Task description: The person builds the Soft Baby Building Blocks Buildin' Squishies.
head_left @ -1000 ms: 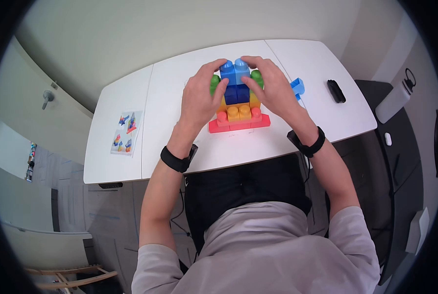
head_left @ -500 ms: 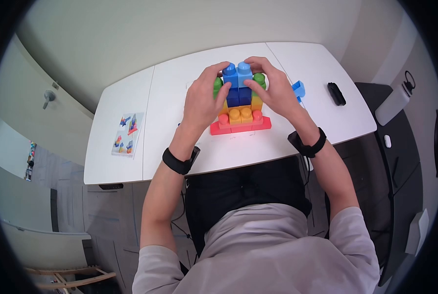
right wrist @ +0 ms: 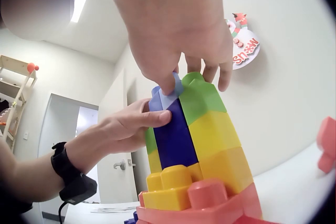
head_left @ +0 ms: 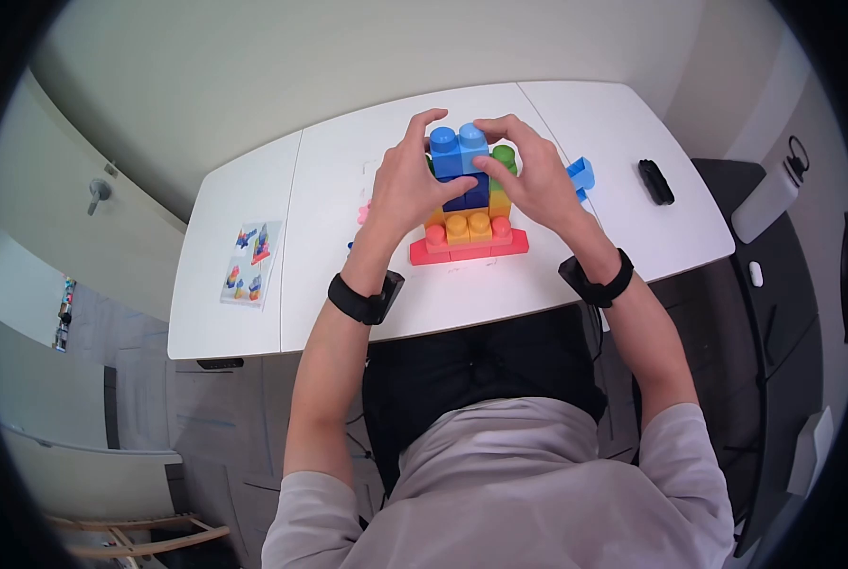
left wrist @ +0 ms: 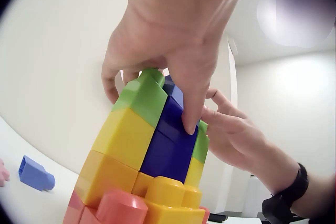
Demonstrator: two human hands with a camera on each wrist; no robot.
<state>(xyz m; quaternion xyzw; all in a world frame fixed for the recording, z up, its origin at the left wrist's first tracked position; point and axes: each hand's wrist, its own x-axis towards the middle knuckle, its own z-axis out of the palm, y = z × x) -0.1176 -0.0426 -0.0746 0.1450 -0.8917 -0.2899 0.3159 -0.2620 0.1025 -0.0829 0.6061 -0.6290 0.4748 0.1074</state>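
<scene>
On the table stands a tower: red base [head_left: 471, 251], yellow blocks [head_left: 469, 226], a dark blue middle [left wrist: 169, 145], green blocks [right wrist: 205, 100] at the sides, and blue [head_left: 446, 156] and light blue [head_left: 473, 156] blocks on top. My left hand [head_left: 410, 188] has its thumb against the dark blue part and its fingers curved behind the tower, the index raised off the blue block in the head view. My right hand [head_left: 536, 180] pinches the light blue block, thumb in front. The fingers' far contacts are hidden.
A picture sheet [head_left: 249, 264] lies on the table's left. Right of the tower are a loose blue block [head_left: 581, 174] and a black object [head_left: 655, 182]. Pink pieces [head_left: 364, 212] lie left of the tower. A white bottle [head_left: 764, 201] stands beyond the table's right edge.
My left thumb has moved down from the blue top block to the dark blue part, and the left index finger has lifted away. My right hand keeps its pinch on the light blue block.
</scene>
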